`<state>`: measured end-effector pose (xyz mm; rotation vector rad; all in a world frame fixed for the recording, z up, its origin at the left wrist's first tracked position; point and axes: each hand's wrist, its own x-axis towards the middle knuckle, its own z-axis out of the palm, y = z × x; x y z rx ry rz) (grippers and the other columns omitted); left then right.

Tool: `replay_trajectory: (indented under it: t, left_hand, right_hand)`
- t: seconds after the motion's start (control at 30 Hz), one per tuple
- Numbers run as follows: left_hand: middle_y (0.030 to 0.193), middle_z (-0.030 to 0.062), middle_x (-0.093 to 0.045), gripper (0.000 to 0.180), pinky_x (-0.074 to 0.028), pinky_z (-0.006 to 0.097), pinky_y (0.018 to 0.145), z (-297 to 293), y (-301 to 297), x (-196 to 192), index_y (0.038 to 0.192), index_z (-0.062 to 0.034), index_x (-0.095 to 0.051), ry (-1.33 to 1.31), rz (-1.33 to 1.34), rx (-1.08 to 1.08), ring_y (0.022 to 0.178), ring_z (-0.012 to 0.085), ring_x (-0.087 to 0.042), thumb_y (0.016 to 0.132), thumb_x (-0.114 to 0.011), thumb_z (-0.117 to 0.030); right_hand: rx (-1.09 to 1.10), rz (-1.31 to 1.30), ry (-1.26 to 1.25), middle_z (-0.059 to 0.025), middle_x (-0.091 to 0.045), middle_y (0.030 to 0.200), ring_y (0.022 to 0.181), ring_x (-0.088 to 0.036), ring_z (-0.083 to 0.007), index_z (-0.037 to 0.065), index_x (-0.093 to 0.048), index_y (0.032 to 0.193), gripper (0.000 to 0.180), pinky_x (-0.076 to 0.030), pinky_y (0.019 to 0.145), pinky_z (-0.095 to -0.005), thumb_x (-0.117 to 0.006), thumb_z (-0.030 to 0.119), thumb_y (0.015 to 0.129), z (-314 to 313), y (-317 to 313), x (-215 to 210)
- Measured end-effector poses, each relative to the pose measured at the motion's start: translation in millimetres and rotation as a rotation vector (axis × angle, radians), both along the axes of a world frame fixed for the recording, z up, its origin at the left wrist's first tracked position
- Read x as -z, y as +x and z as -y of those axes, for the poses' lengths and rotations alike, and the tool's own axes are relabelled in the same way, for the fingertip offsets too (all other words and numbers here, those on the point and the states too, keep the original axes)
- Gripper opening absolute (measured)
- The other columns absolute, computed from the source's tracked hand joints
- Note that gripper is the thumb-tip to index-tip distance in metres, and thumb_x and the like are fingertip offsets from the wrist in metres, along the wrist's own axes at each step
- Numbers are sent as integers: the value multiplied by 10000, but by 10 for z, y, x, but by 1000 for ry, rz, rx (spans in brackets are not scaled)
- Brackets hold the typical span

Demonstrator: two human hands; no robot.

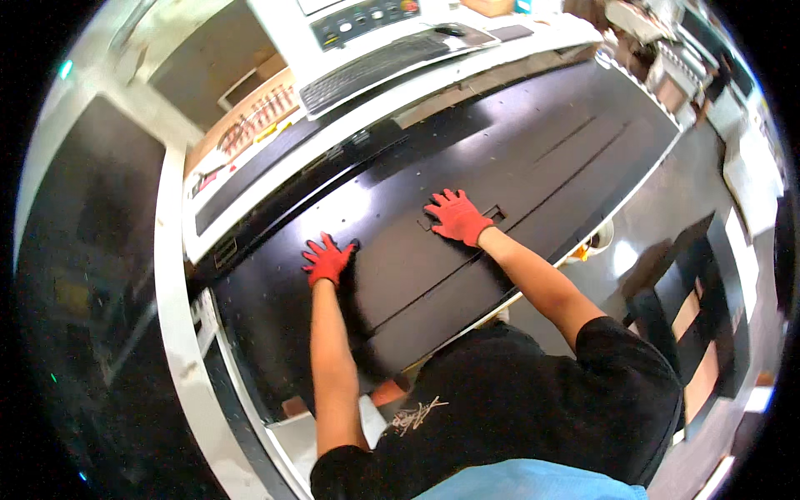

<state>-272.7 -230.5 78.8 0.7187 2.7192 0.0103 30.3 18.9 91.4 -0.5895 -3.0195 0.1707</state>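
Note:
Both my hands wear red work gloves with dark edges. My left hand lies with its fingers spread on the glossy black bed of a long machine, close to the left edge of a dark grey panel. Farther right, my right hand rests palm down on that panel, fingers spread. Beside its wrist is a small rectangular cutout or recess, partly covered by the hand. Long straight grooves run along the panel. Neither hand grips anything.
Beyond the bed, a black keyboard and mouse sit on a white ledge below a button panel. Several small tools stand in a wooden rack. A white frame post rises at left. Dark boards stand at right.

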Motion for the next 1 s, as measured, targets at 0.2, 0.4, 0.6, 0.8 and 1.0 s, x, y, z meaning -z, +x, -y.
replay_trajectory:
  t: [0.2, 0.4, 0.6, 0.8, 1.0]
  left_hand:
    - [1790, 258, -56, 1097, -70, 812, 1202, -308, 76, 139, 1740, -240, -164, 89, -109, -73, 1605, 591, -41, 912, -496, -879]
    - [1767, 267, -167, 996, -103, 792, 1213, -344, 187, 205, 1719, -226, -249, 142, -238, -103, 1597, 568, -137, 960, -487, -825]
    - [1728, 224, -295, 901, -214, 790, 1183, -507, 256, 119, 1673, -254, -355, 164, -345, -83, 1554, 523, -287, 974, -491, -807]
    - [1717, 197, -334, 837, -261, 790, 1169, -287, 224, 248, 1649, -254, -401, 193, -402, -92, 1560, 513, -293, 993, -534, -755]
    - [1634, 137, -467, 752, -316, 722, 1173, -319, 353, 207, 1553, -184, -531, 273, -421, -92, 1492, 424, -412, 990, -608, -677]
  right_hand:
    - [-18, -40, 30, -135, -634, 1340, 1302, -559, -376, 111, -680, 1293, 550, -432, 1096, -610, -772, 484, 900, 119, -68, -207]
    - [4, -24, -27, -128, -626, 1322, 1277, -567, -349, 106, -669, 1291, 577, -420, 1100, -611, -797, 466, 859, 117, -71, -282]
    - [10, -141, -214, -136, -654, 1264, 1226, -603, -310, 132, -656, 1322, 555, -438, 1082, -529, -808, 384, 852, -6, -85, -151]
    - [211, -924, -274, -158, -722, 1179, 1101, -675, -383, 111, -658, 1366, 571, -489, 1040, -480, -817, 284, 846, -136, 1053, -482]
    - [1094, -1506, -372, -128, -768, 1119, 996, -719, -265, 31, -683, 1307, 444, -569, 899, -404, -797, 208, 916, -367, 3013, -411]
